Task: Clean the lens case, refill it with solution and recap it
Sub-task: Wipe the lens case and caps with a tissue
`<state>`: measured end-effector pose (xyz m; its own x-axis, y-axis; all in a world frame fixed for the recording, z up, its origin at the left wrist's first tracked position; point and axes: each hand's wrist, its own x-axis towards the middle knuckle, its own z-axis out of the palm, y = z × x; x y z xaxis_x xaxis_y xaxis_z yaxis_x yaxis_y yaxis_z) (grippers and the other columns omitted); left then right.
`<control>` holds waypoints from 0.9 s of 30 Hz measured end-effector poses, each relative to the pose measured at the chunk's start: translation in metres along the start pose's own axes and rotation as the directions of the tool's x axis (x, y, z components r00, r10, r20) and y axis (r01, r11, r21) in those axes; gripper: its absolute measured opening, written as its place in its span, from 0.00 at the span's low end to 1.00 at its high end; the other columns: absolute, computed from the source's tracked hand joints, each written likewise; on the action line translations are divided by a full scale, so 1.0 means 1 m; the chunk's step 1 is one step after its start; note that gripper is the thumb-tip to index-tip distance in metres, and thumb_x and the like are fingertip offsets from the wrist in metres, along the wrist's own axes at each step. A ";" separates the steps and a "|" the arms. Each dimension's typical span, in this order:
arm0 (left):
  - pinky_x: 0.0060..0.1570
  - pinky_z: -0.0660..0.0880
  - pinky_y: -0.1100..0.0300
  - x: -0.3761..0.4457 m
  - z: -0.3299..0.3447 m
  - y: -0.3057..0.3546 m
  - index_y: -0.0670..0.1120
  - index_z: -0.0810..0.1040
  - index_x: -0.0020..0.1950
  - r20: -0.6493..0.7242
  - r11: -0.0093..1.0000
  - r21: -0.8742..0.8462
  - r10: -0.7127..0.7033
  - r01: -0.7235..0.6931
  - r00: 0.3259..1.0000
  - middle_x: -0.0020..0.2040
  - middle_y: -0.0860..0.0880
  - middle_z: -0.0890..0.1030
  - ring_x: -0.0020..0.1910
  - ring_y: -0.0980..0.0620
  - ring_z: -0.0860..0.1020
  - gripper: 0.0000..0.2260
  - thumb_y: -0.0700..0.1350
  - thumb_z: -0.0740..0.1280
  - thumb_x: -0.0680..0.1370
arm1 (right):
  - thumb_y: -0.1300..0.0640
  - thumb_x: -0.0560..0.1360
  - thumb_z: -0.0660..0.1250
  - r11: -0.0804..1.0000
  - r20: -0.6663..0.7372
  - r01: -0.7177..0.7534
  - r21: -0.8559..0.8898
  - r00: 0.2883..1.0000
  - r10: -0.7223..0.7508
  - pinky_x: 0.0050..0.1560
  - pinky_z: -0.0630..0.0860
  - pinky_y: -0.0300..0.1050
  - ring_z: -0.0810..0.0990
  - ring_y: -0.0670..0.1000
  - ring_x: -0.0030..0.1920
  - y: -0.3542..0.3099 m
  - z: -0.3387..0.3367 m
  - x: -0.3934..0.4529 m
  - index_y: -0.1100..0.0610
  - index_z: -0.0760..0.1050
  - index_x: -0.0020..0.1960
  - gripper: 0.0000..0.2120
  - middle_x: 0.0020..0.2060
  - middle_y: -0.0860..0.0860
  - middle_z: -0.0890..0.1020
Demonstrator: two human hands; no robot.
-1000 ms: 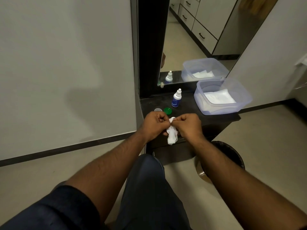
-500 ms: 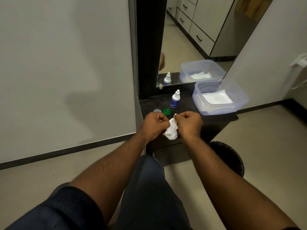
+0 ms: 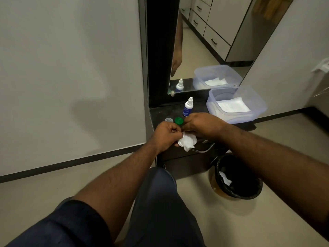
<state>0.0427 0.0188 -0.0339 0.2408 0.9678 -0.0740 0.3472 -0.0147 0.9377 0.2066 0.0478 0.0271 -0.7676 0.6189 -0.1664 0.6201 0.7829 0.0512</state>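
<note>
- Lens case (image 3: pixel 180 143): only a pale rounded edge shows, at lower L of the tissue wad; held between both hands just above the front edge of the dark shelf (image 3: pixel 158 113); rest hidden by tissue & fingers.
- Tissue (image 3: pixel 188 142): white, crumpled; wrapped over the case; loose end hangs below the hands.
- Left hand (image 3: pixel 166 133): fingers curled, gripping the case and tissue from the L side.
- Right hand (image 3: pixel 203 124): fingers curled down, pinching the tissue from above; hands together, touching at the wad.
- Caps: green cap (image 3: pixel 179 120) & clear cap (image 3: pixel 169 120); both off, side by side on the shelf, just beyond the hands.
- Solution bottle (image 3: pixel 188 107): white w/ blue label; upright, nozzle cap on; behind the green cap, near the mirror (image 3: pixel 213 41).
- Tissue tub (image 3: pixel 258 106): translucent; folded white tissues inside; R side of shelf.
- Bin (image 3: pixel 238 177): black liner, on floor below shelf; a white scrap inside.
- Step in hand (est.): wiping the wells dry; clean phase, approx. first third; refill & recap not yet done.
- Next move needs (est.): drop the tissue in the bin; set the case flat w/ wells up; free R hand for the bottle, uncap it; squeeze gently so the wells don't overflow; match caps to sides.
</note>
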 end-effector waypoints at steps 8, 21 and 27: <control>0.32 0.78 0.64 0.003 0.004 -0.002 0.38 0.83 0.45 -0.075 0.999 0.007 -0.046 0.047 0.996 0.35 0.44 0.82 0.29 0.55 0.79 0.05 0.35 0.68 0.73 | 0.59 0.73 0.68 0.645 -0.053 -0.514 0.565 0.758 0.650 0.42 0.72 0.42 0.80 0.52 0.41 -0.013 0.029 -0.004 0.60 0.82 0.44 0.06 0.40 0.55 0.83; 0.37 0.81 0.61 0.000 0.001 0.002 0.36 0.83 0.49 -0.144 0.980 -0.192 -0.087 0.059 0.986 0.45 0.41 0.83 0.38 0.49 0.82 0.06 0.35 0.67 0.75 | 0.64 0.75 0.65 -0.649 0.461 0.224 0.727 0.542 0.703 0.32 0.77 0.37 0.78 0.45 0.31 -0.050 0.040 -0.030 0.57 0.78 0.43 0.05 0.33 0.53 0.81; 0.38 0.83 0.54 -0.002 -0.001 0.008 0.36 0.81 0.51 -0.122 0.896 -0.426 -0.190 0.122 0.974 0.44 0.45 0.82 0.41 0.48 0.83 0.06 0.36 0.67 0.76 | 0.59 0.79 0.60 -0.635 0.410 0.455 0.624 0.501 0.762 0.51 0.78 0.58 0.82 0.56 0.49 -0.043 0.050 -0.051 0.53 0.74 0.48 0.04 0.48 0.56 0.82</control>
<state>0.0443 0.0171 -0.0258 0.0574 0.9762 -0.2091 -0.0460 0.2118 0.9762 0.2274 -0.0203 -0.0157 0.1541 0.8805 -0.4483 -0.6420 -0.2556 -0.7228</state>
